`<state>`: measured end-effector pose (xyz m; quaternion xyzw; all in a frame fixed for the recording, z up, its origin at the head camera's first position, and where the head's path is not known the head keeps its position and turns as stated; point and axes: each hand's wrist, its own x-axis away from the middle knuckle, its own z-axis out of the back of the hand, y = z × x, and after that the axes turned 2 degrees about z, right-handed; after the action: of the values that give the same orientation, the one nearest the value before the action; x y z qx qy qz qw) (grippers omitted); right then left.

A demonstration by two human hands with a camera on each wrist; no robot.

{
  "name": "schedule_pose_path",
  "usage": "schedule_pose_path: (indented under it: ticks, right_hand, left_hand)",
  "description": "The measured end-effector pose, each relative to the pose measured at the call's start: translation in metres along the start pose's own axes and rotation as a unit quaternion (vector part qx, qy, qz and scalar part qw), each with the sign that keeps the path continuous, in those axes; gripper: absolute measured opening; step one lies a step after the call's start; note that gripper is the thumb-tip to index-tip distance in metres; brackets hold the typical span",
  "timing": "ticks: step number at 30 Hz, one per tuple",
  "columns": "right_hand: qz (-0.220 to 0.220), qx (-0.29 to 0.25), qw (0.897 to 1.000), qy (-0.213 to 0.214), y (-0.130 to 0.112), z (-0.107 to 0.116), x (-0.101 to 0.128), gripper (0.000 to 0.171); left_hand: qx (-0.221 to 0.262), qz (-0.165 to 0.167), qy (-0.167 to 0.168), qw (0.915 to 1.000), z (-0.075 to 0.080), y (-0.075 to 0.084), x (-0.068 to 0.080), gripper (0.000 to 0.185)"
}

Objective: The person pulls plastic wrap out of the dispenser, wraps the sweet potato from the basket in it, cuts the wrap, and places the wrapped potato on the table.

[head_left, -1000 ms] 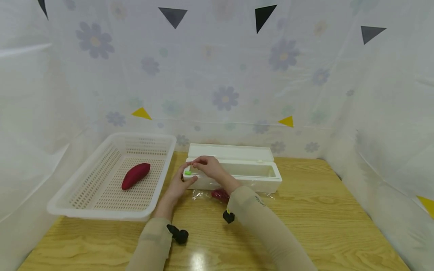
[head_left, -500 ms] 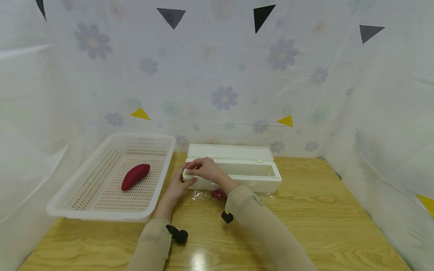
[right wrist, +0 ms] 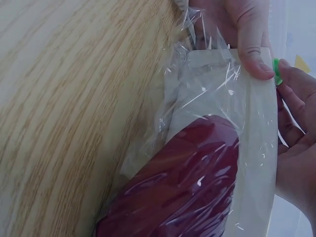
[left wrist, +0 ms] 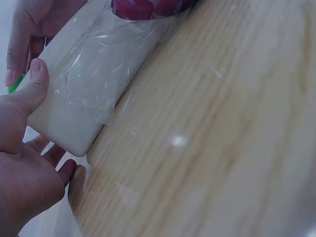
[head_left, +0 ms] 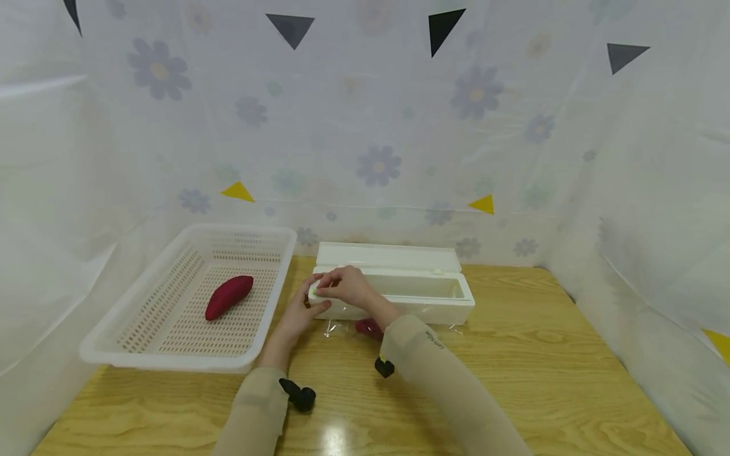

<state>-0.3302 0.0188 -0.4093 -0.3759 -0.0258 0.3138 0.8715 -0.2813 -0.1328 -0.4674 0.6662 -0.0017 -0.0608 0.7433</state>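
A long white cling film dispenser box [head_left: 436, 311] stands at the back of the table, its lid [head_left: 388, 256] tipped back. My left hand [head_left: 295, 315] grips the box's left end, thumb on the front face and fingers around the end. With thumb and fingertips, my right hand [head_left: 352, 288] pinches the small green slide cutter [right wrist: 277, 72] on the box's front edge. Clear film [left wrist: 94, 69] hangs down the front of the box. A dark red sweet potato [right wrist: 192, 177] lies under crinkled film against the box, partly hidden by the right forearm in the head view.
A white perforated basket [head_left: 171, 362] stands to the left with another red sweet potato [head_left: 229, 297] inside. A patterned curtain [head_left: 376, 114] hangs behind the wooden table [head_left: 530, 354] and along both sides.
My right hand has come slightly down onto the green cutter, which showed uncovered a second ago. The left hand keeps its place on the box.
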Motion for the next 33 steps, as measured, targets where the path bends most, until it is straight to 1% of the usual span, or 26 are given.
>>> schedule_pose_path:
  ticks: [7, 12, 17, 21, 24, 28, 33]
  right_hand:
    - [-0.005, 0.004, 1.0, 0.006, 0.001, 0.002, 0.002, 0.013]
    - [-0.008, 0.005, 1.0, -0.001, -0.001, 0.006, 0.006, 0.013]
    - [0.005, 0.006, 1.0, -0.011, 0.002, 0.007, 0.007, 0.013]
    - [0.007, 0.008, 1.0, -0.017, 0.003, 0.008, 0.008, 0.014]
    - [0.011, 0.005, 1.0, -0.019, 0.003, 0.01, 0.009, 0.014]
    - [0.028, 0.002, 0.999, -0.024, 0.004, 0.012, 0.011, 0.014]
    - [0.047, -0.01, 0.999, -0.022, 0.01, 0.012, 0.013, 0.014]
  left_hand:
    - [-0.002, -0.011, -0.004, 0.9999, 0.0, 0.0, 0.0, 0.066]
    - [0.003, -0.003, -0.007, 1.0, 0.001, 0.0, -0.002, 0.067]
    - [0.005, -0.004, -0.006, 1.0, 0.001, 0.0, -0.001, 0.067]
    - [0.002, -0.003, 0.002, 1.0, 0.0, 0.0, 0.0, 0.066]
    - [-0.008, -0.002, 0.006, 0.9999, 0.0, 0.0, 0.0, 0.065]
    - [-0.027, 0.001, 0.007, 0.9996, 0.0, 0.0, 0.0, 0.065]
    - [-0.028, -0.001, 0.005, 0.9996, 0.001, -0.003, -0.001, 0.064]
